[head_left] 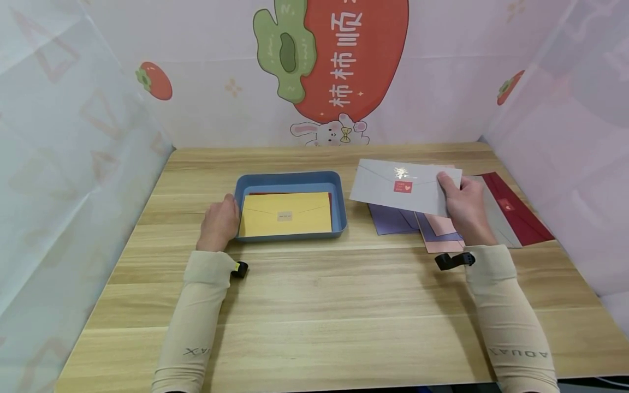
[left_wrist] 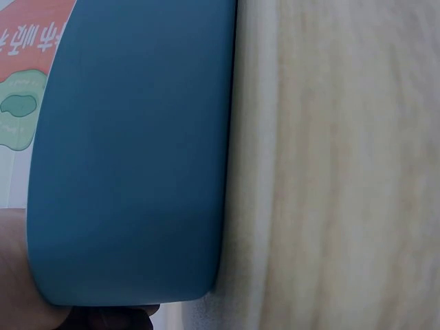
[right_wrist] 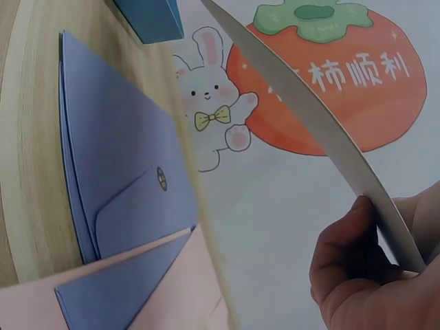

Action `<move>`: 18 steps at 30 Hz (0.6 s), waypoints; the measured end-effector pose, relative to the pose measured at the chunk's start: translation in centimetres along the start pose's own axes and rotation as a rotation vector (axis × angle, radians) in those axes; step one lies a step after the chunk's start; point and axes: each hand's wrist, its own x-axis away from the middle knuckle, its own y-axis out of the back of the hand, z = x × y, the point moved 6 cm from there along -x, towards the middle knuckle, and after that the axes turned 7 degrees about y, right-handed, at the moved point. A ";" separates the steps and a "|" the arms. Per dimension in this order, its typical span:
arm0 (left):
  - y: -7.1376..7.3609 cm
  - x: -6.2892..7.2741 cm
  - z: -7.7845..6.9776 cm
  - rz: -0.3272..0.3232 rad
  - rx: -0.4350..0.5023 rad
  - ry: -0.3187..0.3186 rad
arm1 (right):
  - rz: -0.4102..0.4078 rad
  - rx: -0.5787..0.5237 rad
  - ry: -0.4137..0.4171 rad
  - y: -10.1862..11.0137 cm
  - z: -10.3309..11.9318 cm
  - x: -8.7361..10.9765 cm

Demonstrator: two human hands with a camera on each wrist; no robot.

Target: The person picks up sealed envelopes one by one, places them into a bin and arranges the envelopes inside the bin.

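My right hand (head_left: 469, 204) pinches a pale grey envelope (head_left: 375, 183) by its right end, thumb on top. The envelope has a red heart sticker and tilts above the other envelopes; its thin edge shows in the right wrist view, with curled fingers (right_wrist: 344, 240) beneath. My left hand (head_left: 219, 221) grips the left rim of a blue tray (head_left: 290, 177), its fingertips partly hidden by the wall. Inside the tray lies a yellow envelope (head_left: 265, 210) with a grey label, over a dark red one that shows only along its edge. The tray's outer wall (left_wrist: 130, 151) fills much of the left wrist view.
Under the raised envelope, purple envelopes (right_wrist: 130, 158) and pink envelopes (head_left: 432, 244) overlap on the wooden table (head_left: 314, 305). Farther right lie another grey envelope (head_left: 503, 224) and a dark red envelope (head_left: 523, 215). A printed cloth backdrop (head_left: 211, 114) stands behind the table.
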 end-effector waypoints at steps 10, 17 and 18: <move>-0.1 0.0 0.0 0.006 -0.001 0.009 | 0.066 -0.044 0.042 -1.7 0.3 0.1; 0.0 0.0 0.0 0.004 0.001 0.002 | 0.087 -0.021 0.034 -3.0 0.8 0.5; 0.0 0.0 0.0 0.005 0.001 0.003 | 0.091 -0.017 0.033 -3.2 0.9 0.5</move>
